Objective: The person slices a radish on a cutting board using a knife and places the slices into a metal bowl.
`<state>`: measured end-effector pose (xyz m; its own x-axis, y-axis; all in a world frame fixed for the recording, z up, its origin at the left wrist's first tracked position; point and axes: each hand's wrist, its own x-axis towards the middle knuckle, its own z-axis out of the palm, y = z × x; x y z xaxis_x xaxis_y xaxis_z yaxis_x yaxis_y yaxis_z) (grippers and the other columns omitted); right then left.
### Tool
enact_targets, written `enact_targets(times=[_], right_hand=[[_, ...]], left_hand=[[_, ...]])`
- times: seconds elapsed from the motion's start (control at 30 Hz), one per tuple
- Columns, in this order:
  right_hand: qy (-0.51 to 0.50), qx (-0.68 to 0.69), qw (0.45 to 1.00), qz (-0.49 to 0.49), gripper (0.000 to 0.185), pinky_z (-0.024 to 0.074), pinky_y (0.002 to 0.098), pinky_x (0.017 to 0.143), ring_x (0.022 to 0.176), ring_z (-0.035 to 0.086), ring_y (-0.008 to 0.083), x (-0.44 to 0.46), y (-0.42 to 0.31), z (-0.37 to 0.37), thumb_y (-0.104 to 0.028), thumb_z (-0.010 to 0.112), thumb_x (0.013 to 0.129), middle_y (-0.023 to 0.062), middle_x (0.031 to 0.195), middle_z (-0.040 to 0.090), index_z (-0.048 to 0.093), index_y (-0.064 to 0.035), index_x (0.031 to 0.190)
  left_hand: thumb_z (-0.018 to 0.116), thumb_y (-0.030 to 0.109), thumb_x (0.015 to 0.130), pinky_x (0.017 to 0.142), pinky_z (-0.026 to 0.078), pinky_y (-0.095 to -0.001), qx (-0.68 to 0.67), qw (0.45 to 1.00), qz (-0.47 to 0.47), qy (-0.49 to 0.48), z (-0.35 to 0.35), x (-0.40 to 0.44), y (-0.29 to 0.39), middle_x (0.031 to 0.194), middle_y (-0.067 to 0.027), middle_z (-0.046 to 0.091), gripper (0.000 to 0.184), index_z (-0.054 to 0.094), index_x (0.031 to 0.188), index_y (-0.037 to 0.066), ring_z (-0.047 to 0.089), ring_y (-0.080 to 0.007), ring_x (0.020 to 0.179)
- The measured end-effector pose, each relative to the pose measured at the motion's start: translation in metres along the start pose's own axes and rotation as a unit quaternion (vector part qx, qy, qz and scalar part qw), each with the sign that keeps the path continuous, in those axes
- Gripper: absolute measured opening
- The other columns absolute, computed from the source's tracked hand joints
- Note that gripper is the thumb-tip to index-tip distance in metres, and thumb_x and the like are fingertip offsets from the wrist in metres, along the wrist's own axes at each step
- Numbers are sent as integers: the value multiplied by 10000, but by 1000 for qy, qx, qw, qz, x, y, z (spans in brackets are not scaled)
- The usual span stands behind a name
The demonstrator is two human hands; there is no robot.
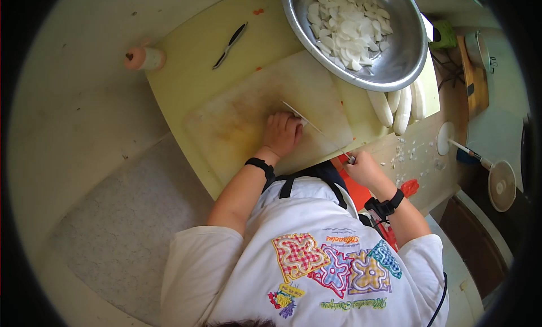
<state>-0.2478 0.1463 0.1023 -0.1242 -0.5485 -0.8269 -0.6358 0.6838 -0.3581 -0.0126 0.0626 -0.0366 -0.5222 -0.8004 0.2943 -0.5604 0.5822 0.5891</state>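
Over the cutting board (pixel 240 115), the left grip (pixel 282 134) sits beside a knife (pixel 316 129) — held in the right grip (pixel 364 168).

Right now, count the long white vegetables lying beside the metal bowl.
4 show, side by side along the metal bowl: leftmost vegetable, second vegetable, third vegetable, and rightmost vegetable. The bowl covers their far ends and may hide more.

Steel bowl (pixel 402 50): cropped by top edge, one o'clock.
White piece (pixel 304 122): mostly hidden by left hand (pixel 281 134).
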Motion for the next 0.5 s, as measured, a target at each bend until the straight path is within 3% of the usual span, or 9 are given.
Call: enact_targets(times=[0.17,0.23,0.37,0.5], right_hand=[[14,-14,1000,-24,232,511,445,662,698,655,408,4,-10,5,-162,618,827,276,749,654,676,62,849],[12,30,999,-3,239,517,454,681,725,659,422,3,-2,8,-163,609,824,287,767,656,676,64,861],[-31,-13,999,35,240,518,452,679,723,664,414,-3,-4,1,-161,611,823,288,771,657,677,64,873],[26,-5,1000,-11,245,517,455,677,714,661,415,0,-7,11,-164,610,827,288,758,655,676,70,847]], left_hand=[[719,120,775,746,414,-457,2,1000,10,8,-2,1,3,1000,-111,567,293,538,1005,117,563,-320,916],[719,120,773,745,413,-457,1,1000,12,5,-1,0,1,1000,-107,568,294,539,1005,120,563,-319,915],[720,122,770,749,413,-457,-1,1000,4,-5,0,-1,1,1000,-98,572,296,538,1003,125,564,-313,915],[719,123,770,756,415,-455,6,1000,1,-2,0,0,3,1003,-94,576,294,537,1001,127,565,-311,916]])
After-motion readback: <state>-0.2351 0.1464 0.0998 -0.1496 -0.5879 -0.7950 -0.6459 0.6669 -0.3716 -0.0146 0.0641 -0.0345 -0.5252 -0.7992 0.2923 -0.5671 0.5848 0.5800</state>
